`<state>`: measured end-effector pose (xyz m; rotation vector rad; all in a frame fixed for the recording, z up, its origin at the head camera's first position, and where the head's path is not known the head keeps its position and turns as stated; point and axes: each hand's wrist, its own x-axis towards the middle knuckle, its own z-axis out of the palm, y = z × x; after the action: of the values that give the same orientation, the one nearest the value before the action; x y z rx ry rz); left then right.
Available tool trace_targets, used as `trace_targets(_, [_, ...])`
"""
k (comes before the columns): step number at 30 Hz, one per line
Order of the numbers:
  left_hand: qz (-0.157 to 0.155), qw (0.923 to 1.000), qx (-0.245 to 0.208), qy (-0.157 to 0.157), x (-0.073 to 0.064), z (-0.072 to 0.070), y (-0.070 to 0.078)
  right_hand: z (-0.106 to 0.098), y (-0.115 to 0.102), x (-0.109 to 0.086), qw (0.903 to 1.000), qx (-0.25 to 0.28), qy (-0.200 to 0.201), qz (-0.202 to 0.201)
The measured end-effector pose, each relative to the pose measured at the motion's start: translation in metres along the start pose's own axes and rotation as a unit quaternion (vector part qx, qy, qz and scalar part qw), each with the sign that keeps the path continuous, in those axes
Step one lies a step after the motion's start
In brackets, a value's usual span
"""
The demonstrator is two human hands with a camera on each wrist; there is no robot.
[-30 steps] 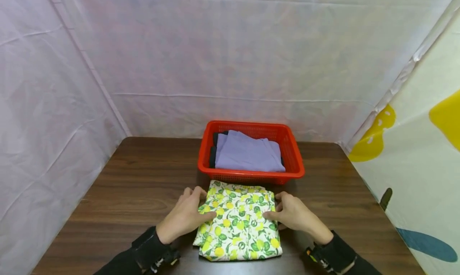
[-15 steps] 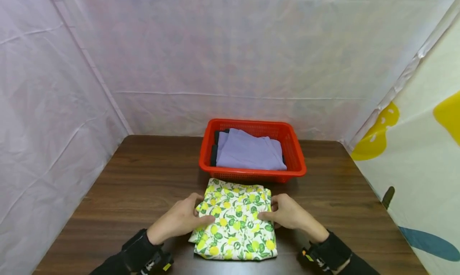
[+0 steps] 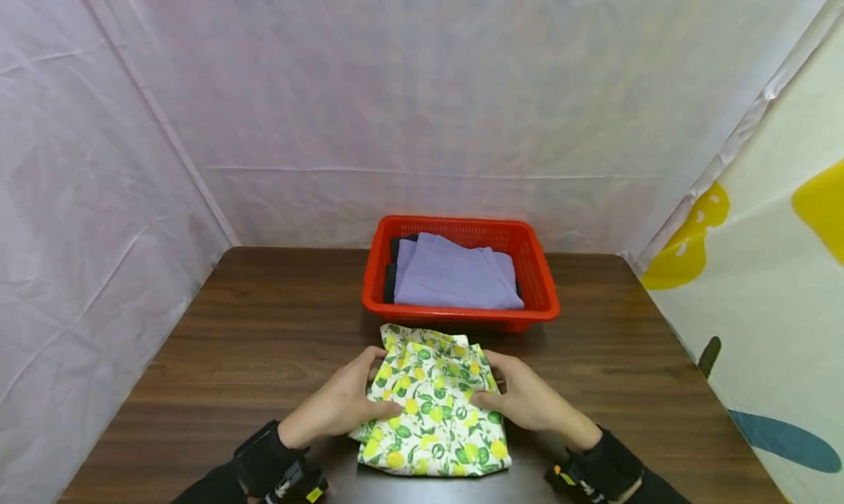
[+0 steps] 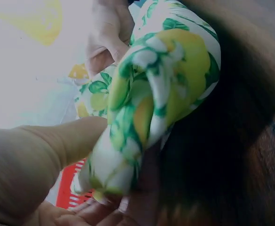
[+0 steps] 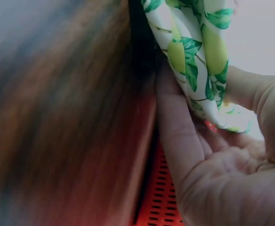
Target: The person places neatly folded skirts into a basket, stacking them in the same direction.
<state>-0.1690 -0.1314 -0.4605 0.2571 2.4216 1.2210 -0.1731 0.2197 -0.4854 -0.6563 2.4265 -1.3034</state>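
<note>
A folded white cloth [image 3: 438, 416] printed with yellow lemons and green leaves lies before me in the head view. My left hand [image 3: 339, 401] grips its left side, thumb on top and fingers underneath. On the opposite side my right hand [image 3: 530, 398] holds the edge the same way. Seen from the left wrist, the cloth [image 4: 189, 70] bulges in rounded folds beside the thumb. In the right wrist view several fingers of the right hand [image 5: 212, 183] reach under the layered cloth edge [image 5: 189, 56]. The fingertips beneath the cloth are hidden.
Just beyond the cloth stands a red plastic basket [image 3: 461, 314] with perforated sides. It holds a folded lavender cloth [image 3: 455, 273] over something black. All of this is on a dark wooden table [image 3: 264, 328]. White sheeting [image 3: 422, 108] hangs behind and at the sides.
Both hands have closed in on the cloth's sides, and its far part has risen into ripples and looks narrower. The cloth first shifted slightly left in view. The basket stays put.
</note>
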Motion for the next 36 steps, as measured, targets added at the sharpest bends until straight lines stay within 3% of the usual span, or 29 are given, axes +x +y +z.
trace_targets(5, [0.023,0.9985,-0.044,-0.025,-0.008,-0.004,0.003,-0.004,-0.006,-0.009,0.9992,-0.014,0.008,-0.036])
trace_targets(12, [0.066,0.9948,-0.07,-0.033,-0.02,-0.011,0.02,-0.023,-0.023,-0.016,0.9946,-0.005,0.01,-0.103])
trace_targets(21, [0.124,0.9903,-0.062,-0.012,-0.027,-0.025,0.047,-0.052,-0.046,-0.015,0.992,0.022,0.018,-0.123])
trace_targets(24, [0.146,0.9875,-0.06,-0.003,-0.015,-0.033,0.056,-0.065,-0.052,-0.008,0.9929,0.032,0.032,-0.11])
trace_targets(29, [0.162,0.9832,-0.083,0.006,0.014,-0.047,0.066,-0.089,-0.058,0.013,0.9949,0.033,0.059,-0.076])
trace_targets(36, [0.155,0.9867,-0.043,0.026,0.057,-0.068,0.076,-0.118,-0.062,0.046,0.9937,-0.039,0.104,-0.009])
